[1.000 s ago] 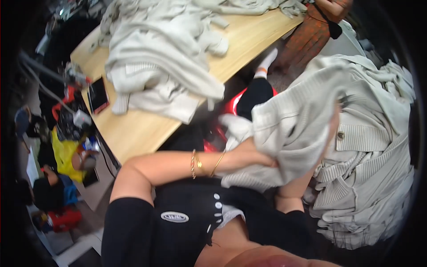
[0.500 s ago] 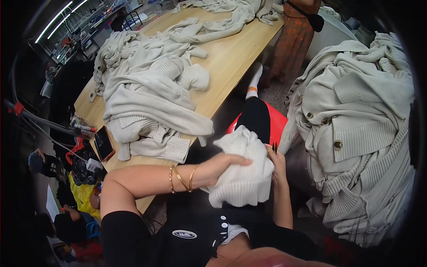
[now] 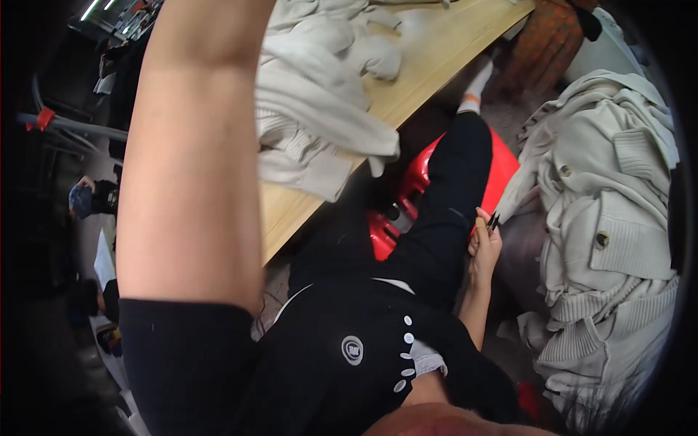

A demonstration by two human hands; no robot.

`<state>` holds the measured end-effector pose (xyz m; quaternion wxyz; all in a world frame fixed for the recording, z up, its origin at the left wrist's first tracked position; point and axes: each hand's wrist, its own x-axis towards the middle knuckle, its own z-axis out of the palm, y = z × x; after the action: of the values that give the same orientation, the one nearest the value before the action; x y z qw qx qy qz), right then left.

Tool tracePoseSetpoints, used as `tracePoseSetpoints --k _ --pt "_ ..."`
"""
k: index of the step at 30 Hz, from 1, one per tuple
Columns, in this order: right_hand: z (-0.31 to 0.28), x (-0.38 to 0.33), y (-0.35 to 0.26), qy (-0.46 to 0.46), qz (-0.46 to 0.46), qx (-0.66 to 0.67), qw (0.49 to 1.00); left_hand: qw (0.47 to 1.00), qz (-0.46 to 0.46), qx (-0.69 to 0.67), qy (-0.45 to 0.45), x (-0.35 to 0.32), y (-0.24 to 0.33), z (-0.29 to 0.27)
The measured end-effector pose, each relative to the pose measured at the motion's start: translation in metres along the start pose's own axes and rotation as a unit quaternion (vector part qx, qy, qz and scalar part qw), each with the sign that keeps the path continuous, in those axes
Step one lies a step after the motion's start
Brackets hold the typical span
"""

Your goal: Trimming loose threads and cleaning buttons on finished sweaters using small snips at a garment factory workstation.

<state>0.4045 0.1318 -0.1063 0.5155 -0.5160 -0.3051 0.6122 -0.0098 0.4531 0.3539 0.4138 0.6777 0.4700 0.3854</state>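
My left forearm (image 3: pixel 193 145) rises steeply across the left of the picture, and its hand is cut off past the top edge. My right hand (image 3: pixel 483 247) rests low beside my black-trousered thigh, fingers closed on a small dark tool (image 3: pixel 493 220) whose tip points up. Just right of that hand lies a big pile of cream knit cardigans (image 3: pixel 603 218) with dark buttons. More cream knitwear (image 3: pixel 320 109) lies heaped on the wooden table (image 3: pixel 436 51), next to my raised arm.
A red stool (image 3: pixel 502 167) shows under my leg. Another person's legs, one in a white sock (image 3: pixel 476 83), stand by the table's far side. Bags and clutter sit on the floor at the left (image 3: pixel 91 200).
The cream garment both hands held in my lap is gone from there. My left arm has swung up toward the table and out of view. My right hand has dropped beside my thigh.
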Motion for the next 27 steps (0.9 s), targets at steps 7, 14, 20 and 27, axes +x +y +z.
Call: tracePoseSetpoints --k 7,14,20,27 --pt "-0.004 -0.003 0.007 -0.007 0.048 -0.043 0.998 0.953 -0.038 0.294 0.063 -0.169 -0.165 0.006" --pt "0.025 -0.001 -0.003 -0.056 0.033 -0.075 0.995 0.8 0.134 0.51 0.287 -0.357 -0.218 0.009" --pt "0.109 0.002 -0.023 -0.16 -0.009 -0.178 0.971 0.877 -0.009 0.392 0.277 -0.41 -0.269 0.048" --pt "0.183 -0.004 -0.039 -0.263 -0.034 -0.168 0.949 0.876 -0.034 0.333 0.347 -0.402 -0.265 0.04"
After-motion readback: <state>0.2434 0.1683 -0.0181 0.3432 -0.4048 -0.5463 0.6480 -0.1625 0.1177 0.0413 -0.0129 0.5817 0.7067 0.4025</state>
